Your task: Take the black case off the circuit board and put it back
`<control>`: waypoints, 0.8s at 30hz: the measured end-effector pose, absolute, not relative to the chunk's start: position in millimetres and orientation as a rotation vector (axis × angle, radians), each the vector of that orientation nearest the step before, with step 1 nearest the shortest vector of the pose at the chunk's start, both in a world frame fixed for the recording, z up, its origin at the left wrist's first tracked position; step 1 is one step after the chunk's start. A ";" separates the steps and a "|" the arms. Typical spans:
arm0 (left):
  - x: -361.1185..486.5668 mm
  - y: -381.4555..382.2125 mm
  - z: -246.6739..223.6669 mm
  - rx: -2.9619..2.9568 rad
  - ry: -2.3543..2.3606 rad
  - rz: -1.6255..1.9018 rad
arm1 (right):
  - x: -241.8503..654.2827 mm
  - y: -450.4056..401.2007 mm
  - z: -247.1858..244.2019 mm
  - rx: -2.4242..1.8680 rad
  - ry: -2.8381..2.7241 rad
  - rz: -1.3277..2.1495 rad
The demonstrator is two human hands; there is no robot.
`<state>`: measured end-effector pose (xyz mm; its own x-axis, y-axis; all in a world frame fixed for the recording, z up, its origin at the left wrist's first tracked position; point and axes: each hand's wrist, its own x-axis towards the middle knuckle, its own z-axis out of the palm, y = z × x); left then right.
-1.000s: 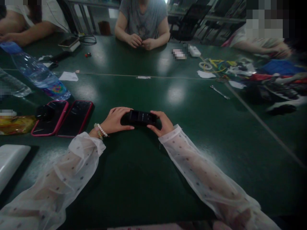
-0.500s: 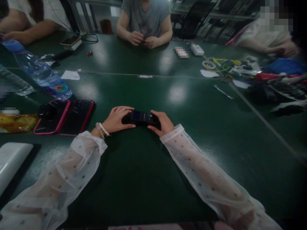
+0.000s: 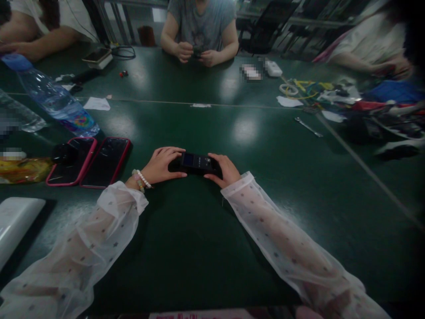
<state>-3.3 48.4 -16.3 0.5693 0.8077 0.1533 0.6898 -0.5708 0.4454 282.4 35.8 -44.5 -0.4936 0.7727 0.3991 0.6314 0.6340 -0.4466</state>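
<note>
A small black device with a little screen lies level in front of me, between my two hands, just over or on the green table. White marks show on its face beside the screen. My left hand grips its left end, thumb along the near edge and fingers along the far edge. At the other end my right hand pinches it the same way. Left of my left hand are a phone in a red case and another in a pink case, with a round black object on top.
A water bottle leans at the left, near a yellow packet and a white case. A wrench lies to the right, before a heap of cables. Several people sit around the table; one opposite holds a small dark object.
My hands and the black device stay almost still. The person opposite has turned the small dark object, so more of it shows.
</note>
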 end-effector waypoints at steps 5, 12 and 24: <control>-3.4 48.4 -17.0 2.475 1.221 0.495 | 281.3 35.7 -44.2 -1.074 -2.266 0.348; -3.5 48.7 -17.1 2.490 1.214 0.499 | 283.5 37.1 -42.1 -1.105 -2.183 0.520; -3.6 49.2 -18.3 2.500 1.249 0.478 | 288.7 38.8 -41.2 -1.065 -1.946 0.646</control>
